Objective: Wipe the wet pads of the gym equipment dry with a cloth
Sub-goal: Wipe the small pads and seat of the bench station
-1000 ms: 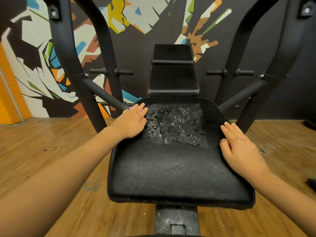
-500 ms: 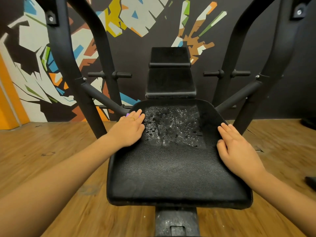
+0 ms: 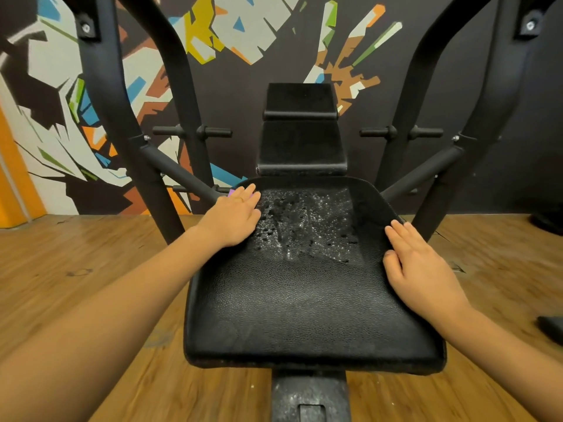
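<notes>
Getting ready to wipe looks like the step right now. The left hand [image 3: 234, 219] lies flat on the far left corner of the seat pad [image 3: 304, 306]. The right hand [image 3: 417, 263] lies flat on its right edge. The left fingers [image 3: 248, 194] are straight and close together. The right fingers [image 3: 399, 236] are straight too, and they hold nothing.

The wet patch [image 3: 304, 220] is on the far half of the seat pad, in the middle, between the two hands. Lots of little drops shine there. The near half looks dry. The left fingertips are just beside the left side of the wet patch and may touch the first drops. The right fingers are near its right side but apart from it.

A small purple bit [image 3: 231, 192] peeks out from under the left hand at the far left corner. It may be the cloth, but too little shows to tell.

The back pad [image 3: 301, 147] stands up behind the seat pad. I cannot tell if it is wet.

I think little or no wiping is done, since so many drops lie there. The next move needs a cloth pushed flat over the drops, from the left side across to the right edge, pressing hard enough to soak up the water.
</notes>
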`<state>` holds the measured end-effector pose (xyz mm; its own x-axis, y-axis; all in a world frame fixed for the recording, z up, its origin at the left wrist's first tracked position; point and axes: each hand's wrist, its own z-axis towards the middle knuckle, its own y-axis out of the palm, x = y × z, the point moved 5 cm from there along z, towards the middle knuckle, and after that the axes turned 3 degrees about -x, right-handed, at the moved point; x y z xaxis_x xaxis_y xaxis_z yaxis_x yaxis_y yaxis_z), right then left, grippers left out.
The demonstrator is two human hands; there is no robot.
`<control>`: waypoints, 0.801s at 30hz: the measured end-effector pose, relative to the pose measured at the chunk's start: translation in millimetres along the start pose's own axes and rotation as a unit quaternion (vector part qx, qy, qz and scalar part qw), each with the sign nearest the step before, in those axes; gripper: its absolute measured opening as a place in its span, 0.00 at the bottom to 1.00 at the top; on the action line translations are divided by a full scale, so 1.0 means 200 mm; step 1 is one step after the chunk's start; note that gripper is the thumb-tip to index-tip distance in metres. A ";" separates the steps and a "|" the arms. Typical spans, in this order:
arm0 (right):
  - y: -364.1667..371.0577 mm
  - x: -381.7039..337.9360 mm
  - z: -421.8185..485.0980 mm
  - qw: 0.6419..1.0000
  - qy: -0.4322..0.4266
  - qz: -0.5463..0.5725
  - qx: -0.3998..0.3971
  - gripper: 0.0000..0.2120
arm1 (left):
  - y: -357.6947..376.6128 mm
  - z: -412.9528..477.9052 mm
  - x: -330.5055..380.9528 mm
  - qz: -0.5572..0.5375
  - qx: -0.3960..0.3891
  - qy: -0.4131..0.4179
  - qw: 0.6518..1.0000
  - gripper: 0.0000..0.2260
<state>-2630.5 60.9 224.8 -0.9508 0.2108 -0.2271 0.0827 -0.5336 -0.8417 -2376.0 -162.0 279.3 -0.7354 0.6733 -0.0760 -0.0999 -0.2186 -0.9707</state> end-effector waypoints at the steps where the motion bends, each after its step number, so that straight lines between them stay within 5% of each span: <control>1: 0.00 0.00 0.00 1.000 -0.001 0.003 0.001 0.26 | 0.01 -0.05 0.01 0.003 0.006 0.005 1.000 0.25; 24: 0.01 -0.06 -0.01 0.987 -0.117 -0.107 0.009 0.31 | 0.06 -0.27 0.05 -0.005 0.005 -0.017 1.000 0.27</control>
<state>-2618.6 58.9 226.0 -0.9891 0.1262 0.0762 -0.1307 -0.5118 -0.8491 -2347.5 -120.1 254.2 -0.7571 0.6506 -0.0592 -0.1134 -0.2201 -0.9689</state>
